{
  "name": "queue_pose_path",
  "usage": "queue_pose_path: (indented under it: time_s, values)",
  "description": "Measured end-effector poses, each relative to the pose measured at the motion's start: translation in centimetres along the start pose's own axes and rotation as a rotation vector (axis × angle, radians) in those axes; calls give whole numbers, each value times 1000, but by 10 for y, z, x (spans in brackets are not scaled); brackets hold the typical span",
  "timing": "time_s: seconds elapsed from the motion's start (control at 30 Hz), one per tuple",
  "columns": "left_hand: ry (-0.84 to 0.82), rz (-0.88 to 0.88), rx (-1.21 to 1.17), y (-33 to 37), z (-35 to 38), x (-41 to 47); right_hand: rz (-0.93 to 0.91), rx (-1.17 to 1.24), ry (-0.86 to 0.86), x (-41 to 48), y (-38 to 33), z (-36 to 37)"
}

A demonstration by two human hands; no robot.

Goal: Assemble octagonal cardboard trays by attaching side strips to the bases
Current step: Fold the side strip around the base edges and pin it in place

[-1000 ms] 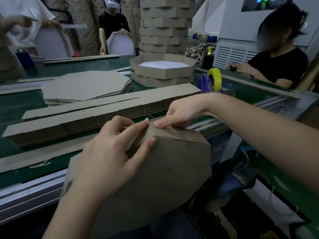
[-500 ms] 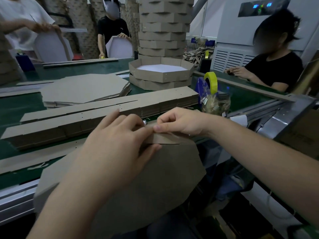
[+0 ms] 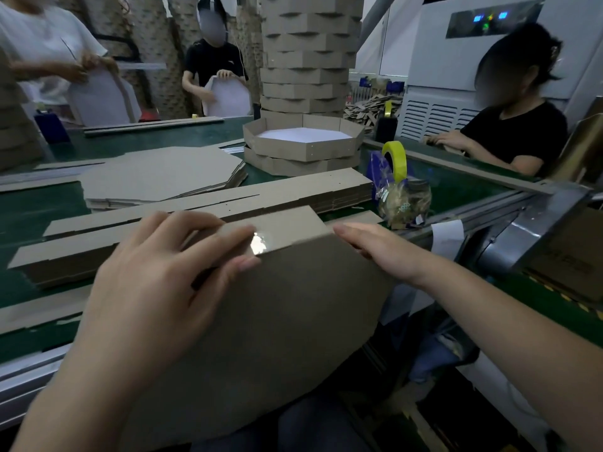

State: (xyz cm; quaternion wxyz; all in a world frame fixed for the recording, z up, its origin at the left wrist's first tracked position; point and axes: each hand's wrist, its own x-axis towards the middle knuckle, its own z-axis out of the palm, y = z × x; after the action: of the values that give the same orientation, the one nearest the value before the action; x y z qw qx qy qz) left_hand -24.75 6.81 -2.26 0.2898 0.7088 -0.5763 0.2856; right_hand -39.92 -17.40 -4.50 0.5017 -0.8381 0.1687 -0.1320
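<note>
Right hand [image 3: 375,252] has dropped its pinch of half a second ago and lies flat, grip apart, fingers straight against the right end of the strip [image 3: 287,226]. At the near edge of the counter [image 3: 39,207] the base [image 3: 293,321] stands tilted, the strip folded along its top. The left hand [image 3: 156,278] has its grip clamped on that fold, fingers on strip, thumb on base, beside a shiny tape [image 3: 259,244] patch.

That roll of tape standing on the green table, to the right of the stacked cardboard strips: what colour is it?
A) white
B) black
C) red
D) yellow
D: the roll of tape stands upright on the green table, just right of the stacked cardboard strips, and its band is plainly yellow.
</note>
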Motion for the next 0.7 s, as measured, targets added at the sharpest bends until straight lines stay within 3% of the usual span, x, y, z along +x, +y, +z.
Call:
queue_pose_path:
  time_s: [0.27,0.43,0.6,0.7]
  values:
    - [24,-104,-178,-9,20,-24,-246,-457,392,-5,-8,6]
    - [-117,-93,-135,-20,12,-35,-252,-574,450,-6,-8,29]
    - [-214,16,-45,10,9,0,-395,-722,506,-6,-29,59]
    - [-287,48,13,24,13,17,-410,-679,471,-5,-36,63]
